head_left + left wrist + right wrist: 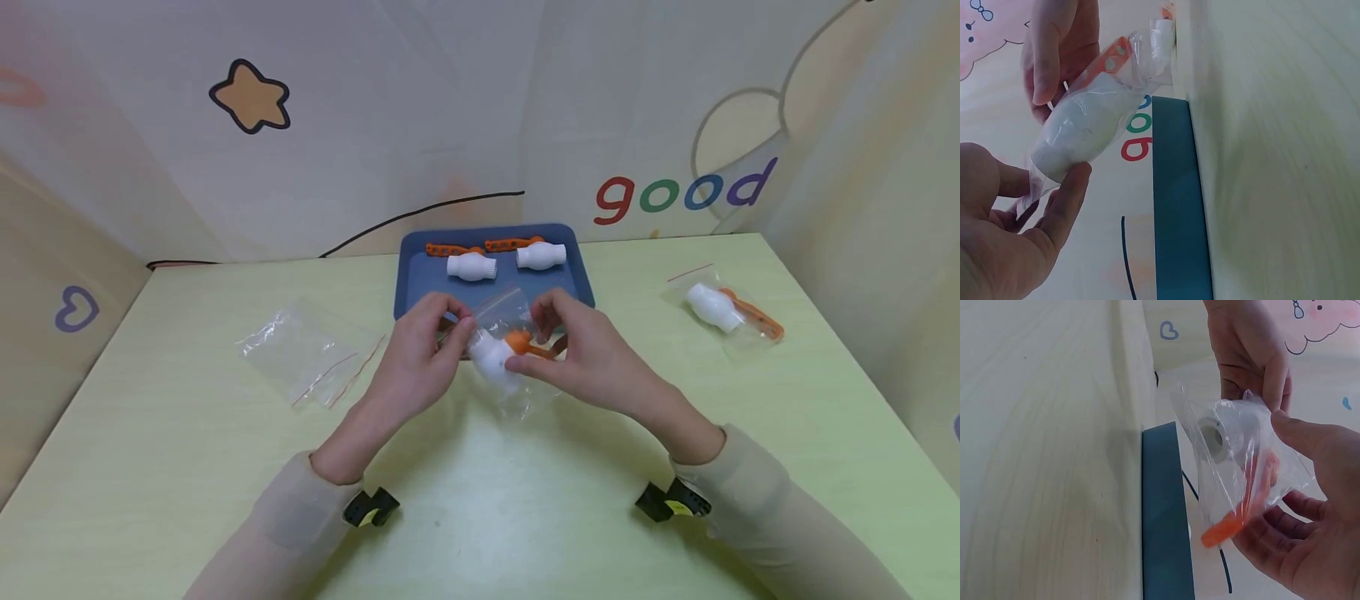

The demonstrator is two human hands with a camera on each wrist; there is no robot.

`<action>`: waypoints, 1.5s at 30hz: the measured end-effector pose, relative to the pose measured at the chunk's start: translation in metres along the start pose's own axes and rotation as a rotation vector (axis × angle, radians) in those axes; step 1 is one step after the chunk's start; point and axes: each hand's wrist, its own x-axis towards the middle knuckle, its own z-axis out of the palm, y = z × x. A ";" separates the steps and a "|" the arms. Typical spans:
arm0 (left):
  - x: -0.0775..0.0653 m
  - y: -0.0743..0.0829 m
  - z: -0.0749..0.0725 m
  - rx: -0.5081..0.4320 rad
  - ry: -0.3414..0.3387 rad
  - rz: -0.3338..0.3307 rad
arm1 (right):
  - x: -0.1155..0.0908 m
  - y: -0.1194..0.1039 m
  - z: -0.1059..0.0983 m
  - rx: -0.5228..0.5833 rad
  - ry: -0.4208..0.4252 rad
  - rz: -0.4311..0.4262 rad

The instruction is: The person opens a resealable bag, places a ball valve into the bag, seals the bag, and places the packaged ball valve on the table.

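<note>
A clear zip bag (pixel 504 307) is held up between both hands in front of the tray. Inside it are a white plastic valve-like piece (pixel 491 357) with an open round end and an orange handle (pixel 519 342). My left hand (pixel 420 358) pinches the bag's edge between thumb and fingers, beside the white piece. With its thumb pressing the front and its fingers curled behind, my right hand (pixel 600 360) grips the bag from the other side. The right wrist view shows the orange handle (pixel 1235 525) through the plastic, near the right fingers.
Behind the hands, a blue tray (pixel 420 292) holds two white pieces (pixel 472 267) and two orange handles (pixel 454 249). Flat clear bags (pixel 300 350) lie on the left of the table. Another filled bag (pixel 731 312) lies on the right. A printed curtain (pixel 450 100) hangs behind.
</note>
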 end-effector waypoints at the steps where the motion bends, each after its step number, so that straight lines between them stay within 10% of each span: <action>1: 0.000 0.000 0.000 -0.014 -0.003 -0.014 | -0.001 -0.001 0.000 -0.016 0.002 -0.012; 10: 0.000 -0.001 0.005 -0.100 0.009 -0.100 | -0.006 -0.008 0.007 -0.207 -0.011 -0.053; 18: -0.002 0.002 0.012 -0.356 -0.038 -0.213 | -0.007 -0.010 0.012 -0.416 0.024 -0.119; 45: -0.005 0.002 0.017 -0.481 -0.210 -0.245 | -0.017 -0.002 0.002 -0.459 0.032 -0.028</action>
